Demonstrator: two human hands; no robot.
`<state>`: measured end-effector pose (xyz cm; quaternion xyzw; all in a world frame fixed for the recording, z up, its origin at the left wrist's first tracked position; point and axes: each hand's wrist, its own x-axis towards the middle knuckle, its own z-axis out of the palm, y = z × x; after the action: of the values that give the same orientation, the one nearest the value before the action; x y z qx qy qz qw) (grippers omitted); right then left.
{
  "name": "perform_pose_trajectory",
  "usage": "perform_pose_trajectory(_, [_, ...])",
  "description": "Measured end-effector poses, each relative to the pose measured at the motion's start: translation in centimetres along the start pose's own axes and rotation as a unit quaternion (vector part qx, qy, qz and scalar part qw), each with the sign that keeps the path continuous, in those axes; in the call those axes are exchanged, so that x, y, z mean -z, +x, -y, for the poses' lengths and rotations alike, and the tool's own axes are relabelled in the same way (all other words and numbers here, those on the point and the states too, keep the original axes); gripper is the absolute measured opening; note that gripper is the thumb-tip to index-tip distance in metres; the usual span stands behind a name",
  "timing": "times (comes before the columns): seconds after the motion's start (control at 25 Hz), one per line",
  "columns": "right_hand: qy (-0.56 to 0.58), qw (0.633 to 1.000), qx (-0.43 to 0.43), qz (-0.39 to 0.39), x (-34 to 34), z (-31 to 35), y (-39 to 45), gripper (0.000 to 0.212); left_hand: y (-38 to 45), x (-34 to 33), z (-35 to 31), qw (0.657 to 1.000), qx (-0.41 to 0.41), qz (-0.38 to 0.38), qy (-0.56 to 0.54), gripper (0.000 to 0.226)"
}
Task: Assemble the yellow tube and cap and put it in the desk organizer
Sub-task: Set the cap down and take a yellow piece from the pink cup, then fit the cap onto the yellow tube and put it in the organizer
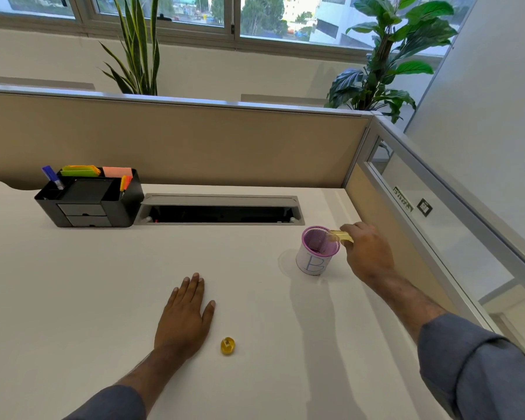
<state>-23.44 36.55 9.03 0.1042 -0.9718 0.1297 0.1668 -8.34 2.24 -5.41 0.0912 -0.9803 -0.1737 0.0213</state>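
My right hand [365, 253] grips a yellow tube [340, 236] at the far right of the desk, and the tube's tip pokes over the rim of a purple mesh cup [317, 253] with a white label marked B. The small yellow cap [228, 346] lies alone on the white desk near the front. Just left of the cap, my left hand [184, 313] rests flat on the desk, palm down, fingers together and holding nothing. The black desk organizer [88, 198] stands at the back left, apart from both hands.
The organizer holds a blue pen [52, 177], coloured sticky notes [81, 170] and an orange marker [125, 183]. An open cable tray [219, 210] is sunk into the desk behind the cup. A beige partition [176, 140] closes the back and right sides.
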Motion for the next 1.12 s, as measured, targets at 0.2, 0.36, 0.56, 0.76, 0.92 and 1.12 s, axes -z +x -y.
perform_pose_trajectory(0.2, [0.437, 0.845, -0.302, 0.059, -0.6, 0.3, -1.1, 0.02, 0.3, 0.2, 0.1, 0.999, 0.005, 0.014, -0.036, 0.066])
perform_pose_trajectory(0.36, [0.566, 0.728, -0.375, 0.09, -0.2, 0.9, -2.6, 0.018, 0.6, 0.9, -0.6, 0.987, 0.051, 0.024, -0.148, 0.062])
perform_pose_trajectory(0.56, [0.68, 0.614, -0.386, 0.107, 0.5, 1.5, -4.1, 0.013, -1.4, 1.3, -1.4, 0.978, 0.045, -0.005, -0.205, 0.057])
perform_pose_trajectory(0.76, [0.702, 0.604, -0.357, 0.12, 1.3, 2.5, -5.1, 0.014, -4.3, 1.5, -3.4, 0.987, -0.076, 0.001, -0.143, 0.086])
perform_pose_trajectory(0.92, [0.701, 0.618, -0.329, 0.135, 1.8, 3.5, -6.1, 0.024, -5.8, 0.5, -4.0, 0.994, -0.081, 0.059, -0.049, 0.093])
perform_pose_trajectory(1.12, [0.697, 0.627, -0.317, 0.144, 1.9, 5.1, -7.5, 0.027, -6.3, 0.8, -3.5, 0.99, -0.046, 0.011, -0.13, 0.041])
